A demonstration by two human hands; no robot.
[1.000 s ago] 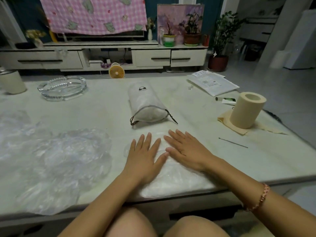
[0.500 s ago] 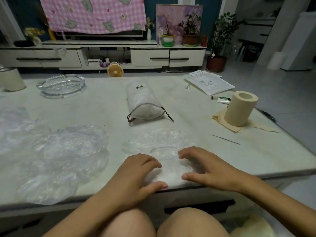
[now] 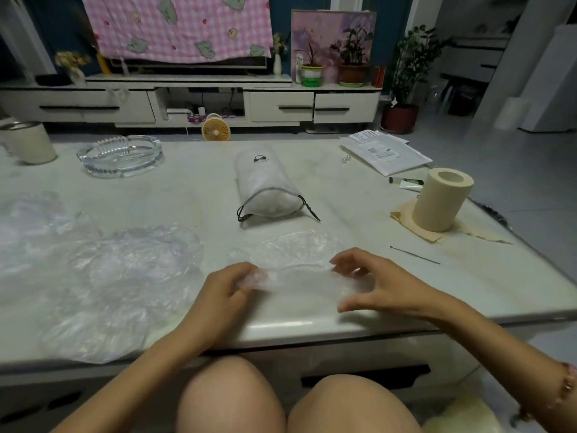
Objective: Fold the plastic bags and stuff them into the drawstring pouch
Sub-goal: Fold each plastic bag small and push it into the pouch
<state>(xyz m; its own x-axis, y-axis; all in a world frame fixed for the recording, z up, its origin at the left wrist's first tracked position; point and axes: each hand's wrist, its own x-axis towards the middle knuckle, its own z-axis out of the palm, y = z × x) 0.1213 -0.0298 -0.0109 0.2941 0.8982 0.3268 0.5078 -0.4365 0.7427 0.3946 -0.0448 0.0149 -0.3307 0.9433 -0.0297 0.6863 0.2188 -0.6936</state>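
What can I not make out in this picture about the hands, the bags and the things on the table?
All in the head view:
- Right hand: whether it pinches the plastic bag; the clear film blurs there.
- Left hand: fingertips hidden by its own back and crumpled film.
- Pile of bags: their number; clear layers overlap.
- Print on the envelope: too small.
- Mug: cut by the left edge.

I see a pale marble-topped table (image 3: pixel 193 182) carrying a ribbed glass ashtray (image 3: pixel 119 154), a white drawstring pouch (image 3: pixel 265 190) on its side, crumpled clear plastic bags (image 3: pixel 109 276) at left, a single clear plastic bag (image 3: pixel 299 250) near the front edge, and an upright cream paper roll (image 3: pixel 440 201).
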